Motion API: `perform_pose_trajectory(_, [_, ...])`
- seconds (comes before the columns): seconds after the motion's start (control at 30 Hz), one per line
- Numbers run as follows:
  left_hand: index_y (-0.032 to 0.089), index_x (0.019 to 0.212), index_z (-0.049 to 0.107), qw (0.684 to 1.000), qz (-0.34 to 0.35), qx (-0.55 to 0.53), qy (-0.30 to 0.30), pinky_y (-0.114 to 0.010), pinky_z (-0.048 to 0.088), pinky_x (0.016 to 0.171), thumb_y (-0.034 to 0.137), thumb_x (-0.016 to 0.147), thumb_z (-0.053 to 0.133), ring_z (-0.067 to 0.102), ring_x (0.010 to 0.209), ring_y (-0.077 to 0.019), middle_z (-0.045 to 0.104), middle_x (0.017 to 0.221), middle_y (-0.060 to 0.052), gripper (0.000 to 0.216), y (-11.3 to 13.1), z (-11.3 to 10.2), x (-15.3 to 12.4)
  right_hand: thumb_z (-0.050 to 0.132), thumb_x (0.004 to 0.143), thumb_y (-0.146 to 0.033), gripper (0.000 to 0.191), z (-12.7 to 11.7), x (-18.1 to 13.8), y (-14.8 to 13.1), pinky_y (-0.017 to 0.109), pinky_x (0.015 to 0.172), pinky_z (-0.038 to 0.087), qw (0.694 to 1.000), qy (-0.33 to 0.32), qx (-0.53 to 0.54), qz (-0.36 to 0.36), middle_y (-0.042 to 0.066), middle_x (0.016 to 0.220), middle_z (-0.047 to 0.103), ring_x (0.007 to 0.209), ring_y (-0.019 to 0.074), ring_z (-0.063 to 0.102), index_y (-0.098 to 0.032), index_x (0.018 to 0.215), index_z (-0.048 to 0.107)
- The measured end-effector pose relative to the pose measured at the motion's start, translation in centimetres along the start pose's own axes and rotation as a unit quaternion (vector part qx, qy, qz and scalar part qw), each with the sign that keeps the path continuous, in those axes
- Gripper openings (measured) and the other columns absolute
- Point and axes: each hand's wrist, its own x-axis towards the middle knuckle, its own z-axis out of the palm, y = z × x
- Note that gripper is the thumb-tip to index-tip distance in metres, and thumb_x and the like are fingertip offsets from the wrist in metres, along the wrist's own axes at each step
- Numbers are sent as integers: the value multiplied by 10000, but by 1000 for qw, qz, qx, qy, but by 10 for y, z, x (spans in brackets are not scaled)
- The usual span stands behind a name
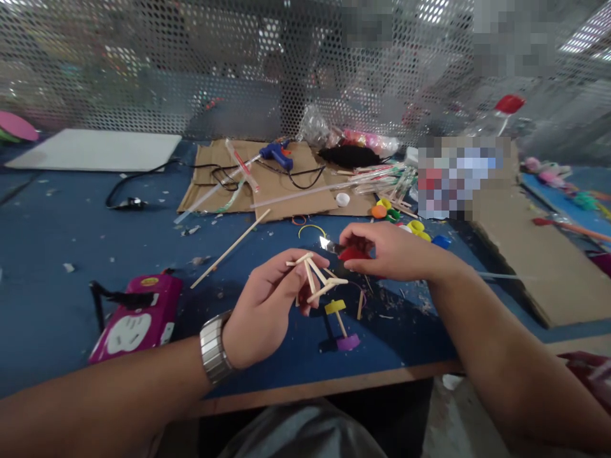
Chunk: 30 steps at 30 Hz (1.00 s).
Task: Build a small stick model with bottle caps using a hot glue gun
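Between the thumb and fingers of my left hand (267, 299) is a small frame of glued wooden sticks (312, 275). My right hand (391, 251) is wrapped round a red cutter knife (354, 252), whose bright blade points left, just above and apart from the frame. Below the frame, a stick with a yellow cap and a purple cap on its ends (341, 324) rests on the table. A short stick piece (359, 305) lies beside it. Part of the frame is hidden behind my left fingers.
A magenta box with a black strap (138, 318) lies at left, near a long stick (231, 248). Cardboard (296, 197) at the back bears a blue glue gun (277, 154). Bottle caps (415, 227) and bundled sticks (389, 181) lie behind my right hand. A perforated metal screen (229, 83) stands behind.
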Motion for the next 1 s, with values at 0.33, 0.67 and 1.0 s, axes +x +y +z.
perform_pose_trajectory(0.33, [198, 1106, 718, 990, 65, 124, -36, -194, 545, 599, 493, 1134, 630, 585, 652, -109, 670, 804, -15, 308, 1, 2, -10, 875, 936, -549, 400, 2, -27, -23, 224, 574, 460, 913, -116, 373, -117, 10, 730, 741, 604, 107, 574, -150, 973, 887])
perform_pose_trajectory(0.67, [204, 1070, 670, 928, 145, 320, -121, -192, 534, 679, 304, 1197, 481, 666, 722, -99, 718, 856, 2, 249, 7, -4, -14, 831, 958, -533, 408, 6, -37, -31, 245, 646, 507, 909, -193, 358, -85, 78, 802, 798, 720, 168, 702, -130, 935, 888])
perform_pose_trajectory(1.0, [222, 1076, 672, 917, 145, 344, -140, -273, 522, 733, 290, 1187, 481, 674, 802, -140, 710, 884, -14, 231, 7, -7, -14, 808, 964, -486, 384, 5, -37, -34, 240, 597, 441, 908, -228, 343, -78, 22, 712, 683, 669, 141, 615, -120, 852, 833])
